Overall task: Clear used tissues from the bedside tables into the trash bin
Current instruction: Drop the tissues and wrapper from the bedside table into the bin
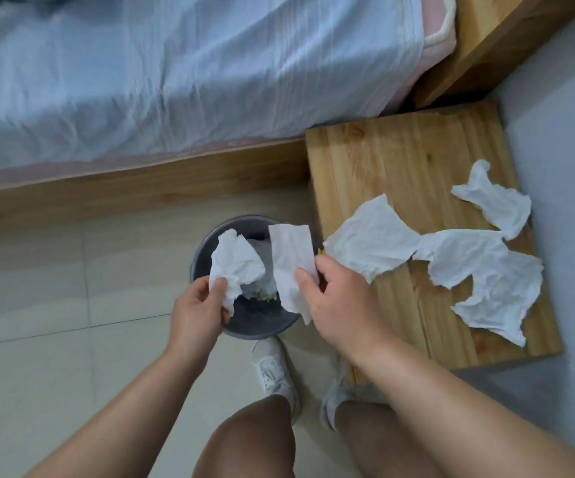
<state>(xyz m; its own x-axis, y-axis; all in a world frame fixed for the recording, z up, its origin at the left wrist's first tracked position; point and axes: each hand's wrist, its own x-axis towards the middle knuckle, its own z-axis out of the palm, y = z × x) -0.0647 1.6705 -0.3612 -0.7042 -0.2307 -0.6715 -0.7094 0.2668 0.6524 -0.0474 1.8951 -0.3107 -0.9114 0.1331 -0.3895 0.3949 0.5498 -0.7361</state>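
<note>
A round grey trash bin (206,243) stands on the floor below me, with some waste inside. My left hand (198,305) pinches a crumpled white tissue (234,262) over the bin. My right hand (339,298) grips a flatter white tissue (289,250) above the bin's right side. On the wooden bedside table (393,157) to the right lie three more white tissues: one (370,239) hanging over the table's left edge, a large torn one (482,274) in the middle, and one (493,201) near the far right edge.
A bed with a light blue sheet (175,70) fills the top, on a wooden frame (134,191). Pale floor tiles (55,322) spread to the left. My white shoes (275,370) stand just behind the bin. A grey wall (572,132) borders the table.
</note>
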